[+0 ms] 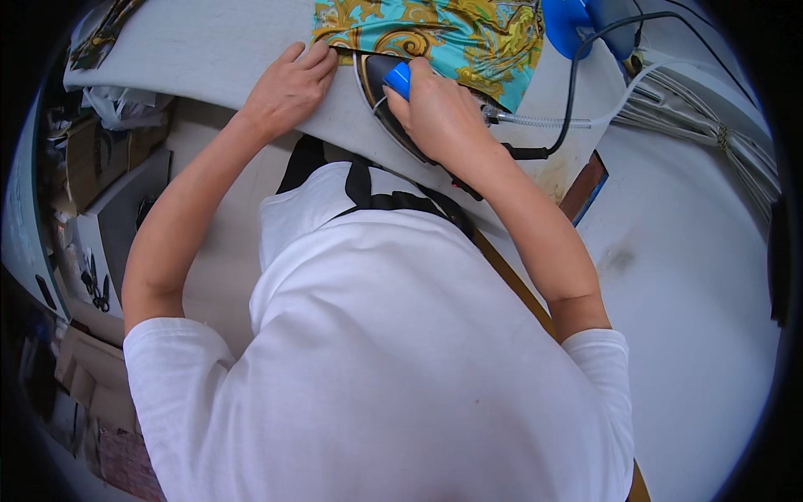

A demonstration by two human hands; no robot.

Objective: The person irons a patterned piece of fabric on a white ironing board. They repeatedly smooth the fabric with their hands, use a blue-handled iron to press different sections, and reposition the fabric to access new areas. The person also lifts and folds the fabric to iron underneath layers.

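A glossy turquoise fabric (401, 37) with gold scroll print lies over the far part of a white padded ironing surface (207, 50). My left hand (295, 88) holds the fabric's near left corner under its fingertips; the thumb is hidden. The fingers of my right hand (442, 113) wrap the handle of a steam iron (373, 78) with a blue part on top. The iron's tip lies at the near edge of the cloth, close to a folded yellowish strip. My right hand hides much of the iron's body.
A black cord (572, 94) and a clear hose (546, 120) run from the iron to the right. Blue objects (564, 28) stand beyond the fabric. Bundled grey cloth (696, 113) hangs at right. At left are cardboard boxes (94, 157) and scissors (95, 285).
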